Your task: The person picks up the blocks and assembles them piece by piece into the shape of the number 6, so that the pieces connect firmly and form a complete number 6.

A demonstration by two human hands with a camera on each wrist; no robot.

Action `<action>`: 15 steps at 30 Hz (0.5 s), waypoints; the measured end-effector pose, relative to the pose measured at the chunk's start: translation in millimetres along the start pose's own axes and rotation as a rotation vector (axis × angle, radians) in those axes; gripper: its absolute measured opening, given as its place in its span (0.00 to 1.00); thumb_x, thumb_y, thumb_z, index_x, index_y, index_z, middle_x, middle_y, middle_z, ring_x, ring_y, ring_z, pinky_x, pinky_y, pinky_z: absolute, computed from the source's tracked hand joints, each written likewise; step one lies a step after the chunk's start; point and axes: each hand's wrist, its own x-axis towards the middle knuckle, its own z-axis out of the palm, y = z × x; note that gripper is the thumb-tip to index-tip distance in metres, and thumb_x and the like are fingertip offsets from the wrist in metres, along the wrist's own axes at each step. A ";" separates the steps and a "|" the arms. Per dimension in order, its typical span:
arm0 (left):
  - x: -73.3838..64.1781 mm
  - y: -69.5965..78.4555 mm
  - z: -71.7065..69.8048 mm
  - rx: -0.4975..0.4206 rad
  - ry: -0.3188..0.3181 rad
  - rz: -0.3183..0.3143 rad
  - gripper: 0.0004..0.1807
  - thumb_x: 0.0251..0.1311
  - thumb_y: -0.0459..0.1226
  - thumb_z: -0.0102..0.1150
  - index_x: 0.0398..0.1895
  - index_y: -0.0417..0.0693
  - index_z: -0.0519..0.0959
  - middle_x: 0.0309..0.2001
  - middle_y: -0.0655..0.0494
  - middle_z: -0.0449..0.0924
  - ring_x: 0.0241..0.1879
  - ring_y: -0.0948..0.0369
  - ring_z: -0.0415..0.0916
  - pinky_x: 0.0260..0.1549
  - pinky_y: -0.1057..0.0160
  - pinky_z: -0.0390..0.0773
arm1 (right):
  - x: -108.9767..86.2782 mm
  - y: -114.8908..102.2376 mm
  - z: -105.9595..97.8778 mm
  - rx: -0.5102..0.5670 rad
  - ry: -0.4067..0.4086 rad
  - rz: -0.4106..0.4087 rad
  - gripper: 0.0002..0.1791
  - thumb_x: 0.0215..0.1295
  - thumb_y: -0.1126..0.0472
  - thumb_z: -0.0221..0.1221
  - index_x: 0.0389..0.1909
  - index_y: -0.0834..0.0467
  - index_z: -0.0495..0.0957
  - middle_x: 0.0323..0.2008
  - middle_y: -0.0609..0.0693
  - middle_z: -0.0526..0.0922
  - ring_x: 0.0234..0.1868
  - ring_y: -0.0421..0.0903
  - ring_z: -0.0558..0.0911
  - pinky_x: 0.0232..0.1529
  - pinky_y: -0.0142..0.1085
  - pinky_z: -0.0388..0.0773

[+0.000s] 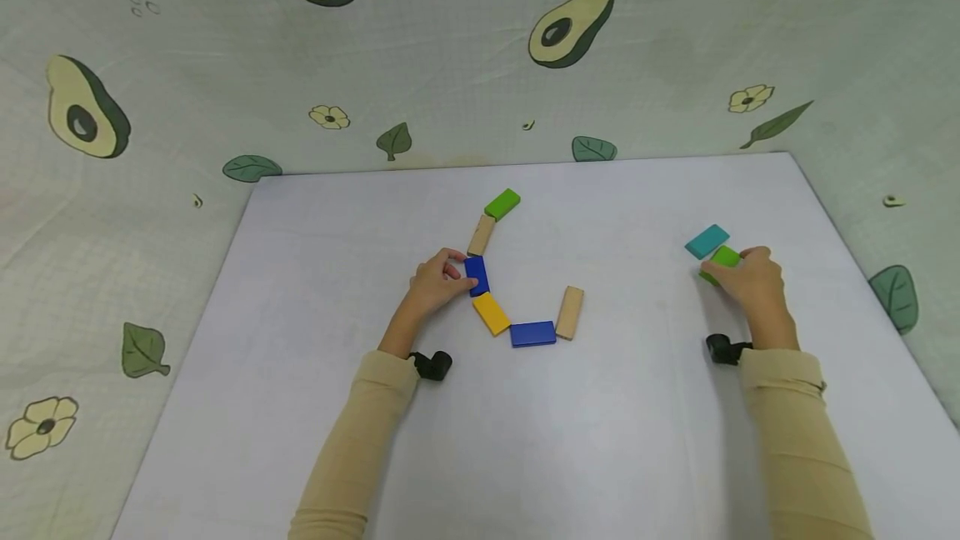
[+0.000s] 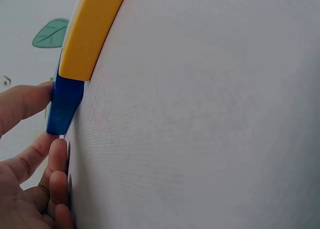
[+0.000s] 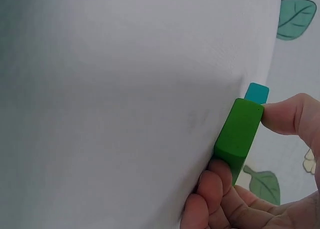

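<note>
In the head view my left hand pinches a blue block that lies in a curved row on the table. A yellow block meets its near end, and a plain wooden block its far end. The left wrist view shows thumb and fingertips at the blue block, just below the yellow block. Over at the right, my right hand grips a green block between thumb and fingers. A teal block lies right beyond the green block.
The row also has a green block at its far end, a second blue block at the front and another wooden block at its right end. A white table is backed by avocado-print cloth.
</note>
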 end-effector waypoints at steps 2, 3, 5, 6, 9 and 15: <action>0.3 -0.2 -0.1 -0.007 -0.003 -0.003 0.25 0.54 0.47 0.63 0.55 0.52 0.70 0.38 0.52 0.74 0.40 0.54 0.66 0.36 0.63 0.58 | 0.2 -0.4 -0.1 -0.009 0.003 0.001 0.48 0.62 0.40 0.47 0.65 0.75 0.43 0.55 0.77 0.58 0.48 0.66 0.66 0.44 0.56 0.70; 0.2 -0.1 -0.3 -0.009 -0.003 -0.003 0.25 0.54 0.47 0.63 0.54 0.52 0.70 0.38 0.52 0.74 0.40 0.54 0.66 0.36 0.63 0.57 | 0.0 -0.7 -0.2 -0.013 0.006 0.000 0.48 0.62 0.40 0.47 0.65 0.76 0.44 0.54 0.77 0.59 0.48 0.66 0.66 0.43 0.55 0.70; 0.2 0.1 -0.4 -0.012 -0.005 -0.002 0.25 0.54 0.46 0.63 0.54 0.51 0.70 0.38 0.52 0.74 0.40 0.54 0.66 0.36 0.62 0.57 | -0.9 -1.7 -0.7 -0.018 0.007 0.003 0.49 0.62 0.40 0.47 0.64 0.76 0.44 0.54 0.76 0.59 0.47 0.66 0.66 0.43 0.55 0.70; 0.1 0.3 -0.5 -0.013 -0.005 -0.001 0.25 0.54 0.46 0.63 0.54 0.51 0.70 0.38 0.52 0.74 0.40 0.54 0.66 0.36 0.62 0.57 | -1.5 -2.2 -1.0 -0.019 0.007 0.005 0.49 0.62 0.39 0.47 0.64 0.76 0.44 0.53 0.76 0.59 0.47 0.66 0.66 0.43 0.55 0.70; -0.2 0.7 -0.7 -0.012 -0.008 0.001 0.25 0.54 0.46 0.63 0.54 0.51 0.71 0.38 0.52 0.74 0.41 0.54 0.66 0.37 0.62 0.57 | -2.4 -3.2 -1.8 -0.022 0.007 0.010 0.49 0.62 0.39 0.46 0.64 0.77 0.44 0.54 0.76 0.59 0.47 0.65 0.66 0.44 0.55 0.70; 0.4 0.1 -1.1 -0.012 -0.012 -0.004 0.25 0.54 0.46 0.63 0.54 0.52 0.70 0.38 0.52 0.74 0.41 0.53 0.66 0.37 0.61 0.58 | -4.1 -1.0 -5.2 0.003 -0.011 -0.003 0.50 0.62 0.37 0.44 0.66 0.76 0.43 0.58 0.79 0.56 0.52 0.66 0.65 0.50 0.58 0.68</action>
